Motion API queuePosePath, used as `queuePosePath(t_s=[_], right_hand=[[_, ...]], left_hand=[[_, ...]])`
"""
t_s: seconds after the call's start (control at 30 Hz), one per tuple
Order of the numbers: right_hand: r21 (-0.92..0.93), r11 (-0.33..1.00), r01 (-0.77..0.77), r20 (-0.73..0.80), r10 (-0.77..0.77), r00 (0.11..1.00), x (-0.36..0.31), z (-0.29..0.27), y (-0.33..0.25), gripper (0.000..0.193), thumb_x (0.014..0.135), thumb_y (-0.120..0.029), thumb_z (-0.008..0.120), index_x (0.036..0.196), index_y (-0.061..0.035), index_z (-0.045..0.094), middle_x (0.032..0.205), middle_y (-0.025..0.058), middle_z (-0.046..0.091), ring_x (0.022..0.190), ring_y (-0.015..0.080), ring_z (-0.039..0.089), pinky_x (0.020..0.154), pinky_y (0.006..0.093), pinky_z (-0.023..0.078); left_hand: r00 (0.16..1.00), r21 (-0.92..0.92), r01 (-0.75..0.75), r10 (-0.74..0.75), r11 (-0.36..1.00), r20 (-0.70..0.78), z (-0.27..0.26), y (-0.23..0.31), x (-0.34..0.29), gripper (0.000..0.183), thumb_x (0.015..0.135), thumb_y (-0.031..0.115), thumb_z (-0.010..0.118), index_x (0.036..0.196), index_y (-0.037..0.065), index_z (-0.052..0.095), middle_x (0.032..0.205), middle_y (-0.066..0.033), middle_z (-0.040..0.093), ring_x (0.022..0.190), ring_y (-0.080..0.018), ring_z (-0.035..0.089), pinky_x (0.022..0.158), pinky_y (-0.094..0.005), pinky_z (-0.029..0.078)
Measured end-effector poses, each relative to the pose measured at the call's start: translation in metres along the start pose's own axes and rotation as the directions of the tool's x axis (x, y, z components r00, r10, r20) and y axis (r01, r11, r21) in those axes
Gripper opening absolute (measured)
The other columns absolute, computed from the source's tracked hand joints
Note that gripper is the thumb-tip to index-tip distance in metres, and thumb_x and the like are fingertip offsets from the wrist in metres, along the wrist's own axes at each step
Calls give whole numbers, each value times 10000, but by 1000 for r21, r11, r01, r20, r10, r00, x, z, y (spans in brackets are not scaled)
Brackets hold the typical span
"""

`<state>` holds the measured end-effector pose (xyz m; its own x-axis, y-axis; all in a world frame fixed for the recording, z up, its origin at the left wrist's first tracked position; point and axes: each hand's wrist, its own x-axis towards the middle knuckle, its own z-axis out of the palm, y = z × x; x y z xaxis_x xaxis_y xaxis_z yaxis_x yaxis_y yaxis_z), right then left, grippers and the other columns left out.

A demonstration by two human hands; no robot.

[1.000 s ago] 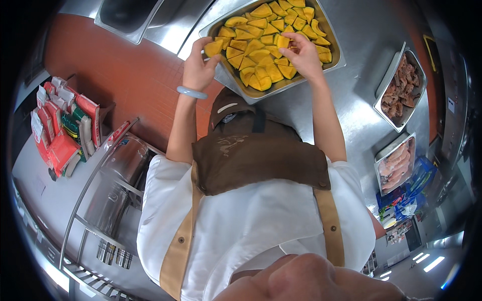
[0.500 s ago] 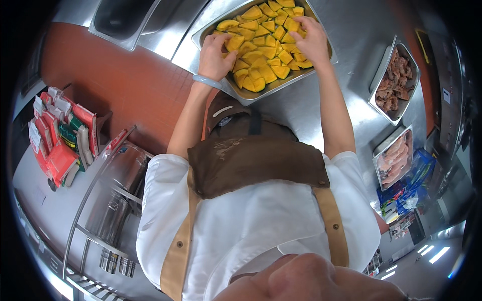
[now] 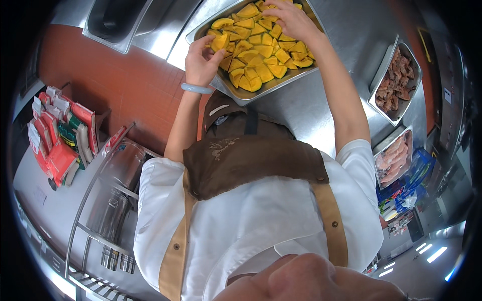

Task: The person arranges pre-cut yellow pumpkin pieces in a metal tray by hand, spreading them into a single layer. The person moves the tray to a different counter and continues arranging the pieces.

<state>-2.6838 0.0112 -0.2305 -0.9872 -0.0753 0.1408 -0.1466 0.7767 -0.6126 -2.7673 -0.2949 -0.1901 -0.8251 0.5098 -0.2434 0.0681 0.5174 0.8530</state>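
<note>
A rectangular metal tray (image 3: 240, 101) on the steel counter holds many slices of orange-yellow pumpkin (image 3: 263, 50) with dark green rind, in a loose layer. At the tray's left edge my left hand (image 3: 201, 64) pinches one pumpkin piece (image 3: 219, 42) between thumb and fingers. A pale bangle circles that wrist. My right hand (image 3: 292, 21) reaches over the tray's far side, thumb and fingertips at another pumpkin piece (image 3: 261, 5). That piece is partly hidden by the fingers.
On the counter to the right stand a metal pan of dark browned meat (image 3: 399, 80) and a pan of pale raw meat (image 3: 394, 158). An empty metal basin (image 3: 115, 22) is at the far left. Red and green bags (image 3: 63, 133) and a metal rack (image 3: 90, 203) stand left.
My right hand has moved left and farther across the tray. My left hand has shifted slightly left with the pumpkin piece still in its fingers.
</note>
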Motion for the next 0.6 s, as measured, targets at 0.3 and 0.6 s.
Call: queuePosePath(t_s=[0.3, 0.6], right_hand=[[187, 938, -291, -285, 335, 898, -24, -9, -16, 494, 815, 48, 657, 1297, -61, 648, 1342, 170, 577, 1187, 337, 611, 971, 404, 518], [521, 705, -482, -431, 704, 564, -127, -13, -70, 446, 867, -73, 771, 1297, -58, 652, 1164, 92, 669, 879, 160, 665, 793, 280, 531]], left_hand=[[998, -77, 33, -30, 996, 49, 10, -8, 6, 449, 826, 66, 820, 1240, -9, 662, 1151, -98, 638, 822, -123, 643, 728, -265, 573], [966, 152, -199, 168, 968, 198, 64, 22, -2, 389, 816, 81, 823, 1179, 32, 692, 1101, -119, 666, 846, -186, 695, 739, -299, 586]])
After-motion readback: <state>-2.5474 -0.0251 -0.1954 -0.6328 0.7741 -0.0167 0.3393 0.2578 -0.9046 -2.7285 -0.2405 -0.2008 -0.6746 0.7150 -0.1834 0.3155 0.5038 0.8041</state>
